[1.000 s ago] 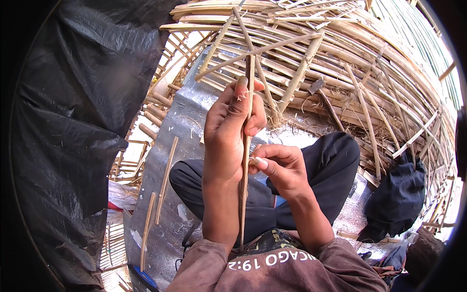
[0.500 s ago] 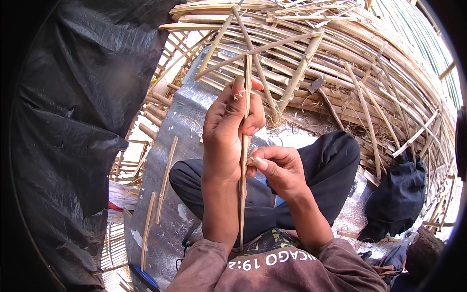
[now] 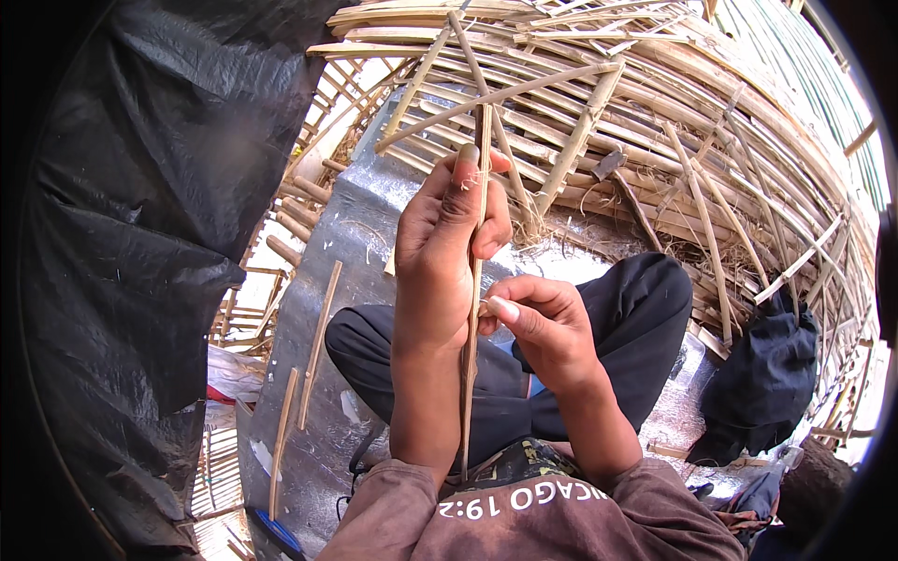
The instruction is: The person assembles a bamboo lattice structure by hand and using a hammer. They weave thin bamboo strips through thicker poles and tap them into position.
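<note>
Head cam, now: your L hand [image 3: 441, 229] is at 12 o'clock, just off ctr, grip clenched round a long, thin, tan split-bamboo strip [image 3: 470, 360], thumb along the near face, fingers curled behind. Strip runs approx. upright in view, upper end twd 12, lower end twd 6, close to your faded brown printed T-shirt [image 3: 580, 538]; can't tell if it touches. Few pale curly shavings [image 3: 470, 180] by your L thumb. Your R hand [image 3: 543, 323] is at 4 o'clock, just beside the strip; thumb + index grip pinched on a tiny pale fibre [image 3: 484, 306] at the strip's R edge, other fingers partly hidden.

Your legs, in loose black trousers [image 3: 627, 323], are folded under both hands. Flat silvery-grey sheet [image 3: 327, 453] spreads below you, w/ two slim straight tan bamboo sticks [image 3: 320, 346] on it, approx. 8 o'clock, near each other. Large wrinkled black plastic tarp [image 3: 131, 234] hangs at 9. Big spread of tan split-bamboo slats [image 3: 655, 117] fills 12 to 3; dark-handled tool w/ grey metal head [image 3: 608, 166] is by it at 2. Dark navy cloth bundle [image 3: 762, 383] sits btwn 3 and 4. Small blue item [image 3: 279, 535] at 7, kind unclear.
</note>
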